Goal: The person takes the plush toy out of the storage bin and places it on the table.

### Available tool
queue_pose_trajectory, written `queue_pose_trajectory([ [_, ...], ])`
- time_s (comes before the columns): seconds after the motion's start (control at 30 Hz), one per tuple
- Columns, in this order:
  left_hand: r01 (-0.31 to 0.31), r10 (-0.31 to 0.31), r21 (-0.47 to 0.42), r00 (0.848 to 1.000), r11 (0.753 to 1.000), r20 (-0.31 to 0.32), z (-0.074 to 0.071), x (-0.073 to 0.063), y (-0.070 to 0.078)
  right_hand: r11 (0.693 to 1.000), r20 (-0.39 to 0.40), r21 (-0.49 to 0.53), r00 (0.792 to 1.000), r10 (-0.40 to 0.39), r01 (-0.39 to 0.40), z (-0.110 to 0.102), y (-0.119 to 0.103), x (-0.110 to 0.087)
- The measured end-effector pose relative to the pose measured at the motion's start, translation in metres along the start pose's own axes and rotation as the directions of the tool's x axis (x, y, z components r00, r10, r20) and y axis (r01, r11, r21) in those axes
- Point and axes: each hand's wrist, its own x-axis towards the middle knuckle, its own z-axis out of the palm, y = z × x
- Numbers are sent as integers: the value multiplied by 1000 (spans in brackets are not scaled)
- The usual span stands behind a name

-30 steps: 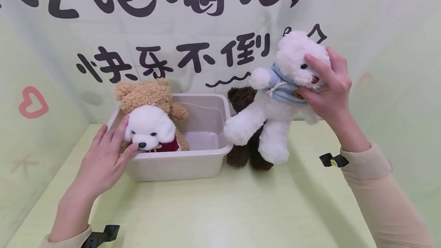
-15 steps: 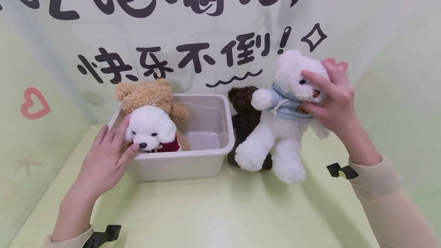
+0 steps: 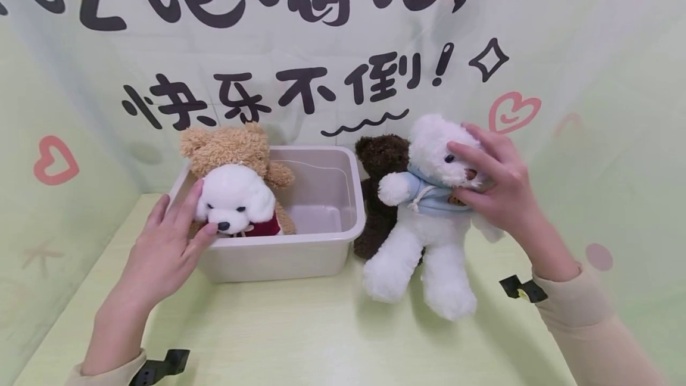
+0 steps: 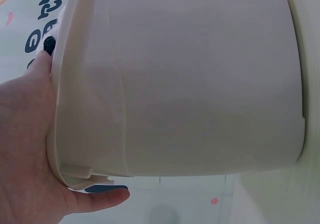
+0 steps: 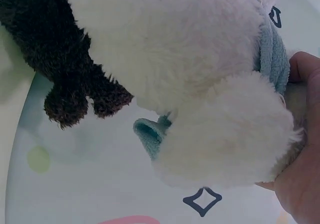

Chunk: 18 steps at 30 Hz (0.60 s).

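My right hand (image 3: 498, 180) grips the head of a white plush bear (image 3: 434, 225) in a pale blue hoodie. The bear hangs upright in front of a dark brown plush bear (image 3: 377, 195), partly hiding it. In the right wrist view, my right hand (image 5: 305, 144) shows at the edge beside the white fur (image 5: 220, 134). My left hand (image 3: 163, 246) rests, fingers mostly straight, over the front left corner of a beige plastic bin (image 3: 278, 255). Its thumb and a finger touch the white plush dog (image 3: 233, 198) inside. A tan plush bear (image 3: 225, 151) sits behind the dog.
The bin stands on a pale table (image 3: 300, 332); its right half shows bare floor. A printed cloth backdrop (image 3: 343, 46) with large dark characters rises close behind, and more cloth hangs along both sides.
My right hand has lowered the white bear, first slightly rightward, then back left, its legs now nearer the tabletop. My left hand, the bin and the toys in it have stayed put.
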Motion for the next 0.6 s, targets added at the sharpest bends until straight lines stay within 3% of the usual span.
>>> queue_pose_trajectory([
  [0.37,5,-5,6,1000,1000,-9,-1,-1,-1,998,145,56,989,7,-16,24,-13,-17],
  [0.6,-4,4,-5,1000,1000,-11,2,1,-2,998,196,69,981,-8,-6,35,-13,-28],
])
